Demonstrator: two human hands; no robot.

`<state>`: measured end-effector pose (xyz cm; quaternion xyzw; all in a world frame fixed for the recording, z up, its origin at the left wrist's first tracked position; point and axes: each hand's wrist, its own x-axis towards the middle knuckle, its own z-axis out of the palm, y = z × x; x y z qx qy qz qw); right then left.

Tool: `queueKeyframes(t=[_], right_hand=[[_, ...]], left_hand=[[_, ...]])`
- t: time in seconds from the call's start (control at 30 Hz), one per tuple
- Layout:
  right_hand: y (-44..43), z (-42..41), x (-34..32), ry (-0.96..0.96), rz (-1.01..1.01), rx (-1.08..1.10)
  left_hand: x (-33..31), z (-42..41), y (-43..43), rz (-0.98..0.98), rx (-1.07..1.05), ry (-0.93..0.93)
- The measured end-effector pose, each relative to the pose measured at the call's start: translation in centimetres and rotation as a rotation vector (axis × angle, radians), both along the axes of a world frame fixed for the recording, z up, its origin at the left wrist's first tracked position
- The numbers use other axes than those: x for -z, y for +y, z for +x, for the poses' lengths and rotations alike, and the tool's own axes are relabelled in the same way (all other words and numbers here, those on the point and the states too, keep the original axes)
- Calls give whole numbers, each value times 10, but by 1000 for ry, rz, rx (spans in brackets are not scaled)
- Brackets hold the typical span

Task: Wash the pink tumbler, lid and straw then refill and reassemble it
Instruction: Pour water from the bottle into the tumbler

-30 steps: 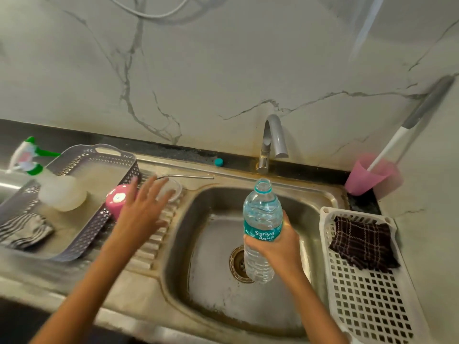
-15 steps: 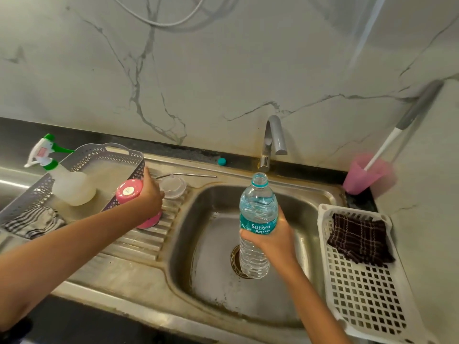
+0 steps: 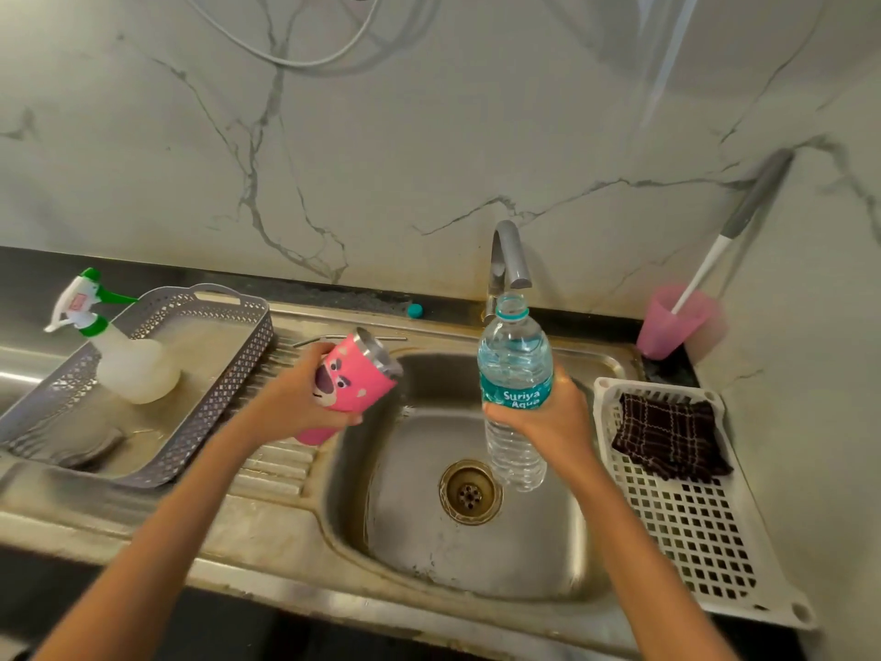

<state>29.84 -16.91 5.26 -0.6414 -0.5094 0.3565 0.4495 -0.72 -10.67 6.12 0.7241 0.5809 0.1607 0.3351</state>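
My left hand (image 3: pixel 291 398) grips the pink tumbler (image 3: pixel 350 381), which has a cartoon bear face and a steel rim. It is tilted with its open mouth up and to the right, over the left edge of the sink (image 3: pixel 548 555). My right hand (image 3: pixel 543 412) holds a clear water bottle (image 3: pixel 515 369) with a teal label, upright and uncapped, above the basin. The metal straw (image 3: pixel 395 338) lies on the drainboard behind the tumbler, partly hidden. The lid is hidden.
The tap (image 3: pixel 507 257) arches just behind the bottle's mouth. A grey basket (image 3: pixel 219 374) with a spray bottle (image 3: pixel 119 355) stands at the left. A white tray (image 3: pixel 715 531) with a dark cloth (image 3: pixel 667 436) lies at the right. A pink cup (image 3: pixel 672 322) holds a brush. A teal cap (image 3: pixel 415 310) rests on the ledge.
My left hand closed on the tumbler on the drainboard, lifted it, turned it mouth-up and brought it toward the sink. The bottle in my right hand stayed nearly still.
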Motion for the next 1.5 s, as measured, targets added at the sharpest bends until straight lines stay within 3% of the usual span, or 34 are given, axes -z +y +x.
queueKeyframes(t=[0.1, 0.23, 0.57, 0.93, 1.5], right_hand=[[5, 10, -16, -115, 74, -49], [13, 21, -35, -340, 116, -145], [21, 45, -43, -772, 224, -195], [31, 51, -35, -1083, 399, -151], [35, 63, -37, -1249, 588, -134]], left_hand=[[5, 29, -26, -78, -43, -476], [11, 64, -40, -75, -41, -679], [18, 87, -48, -37, 2, -619], [30, 89, -47, -26, 2, -581], [52, 93, -56, -88, 13, -629]])
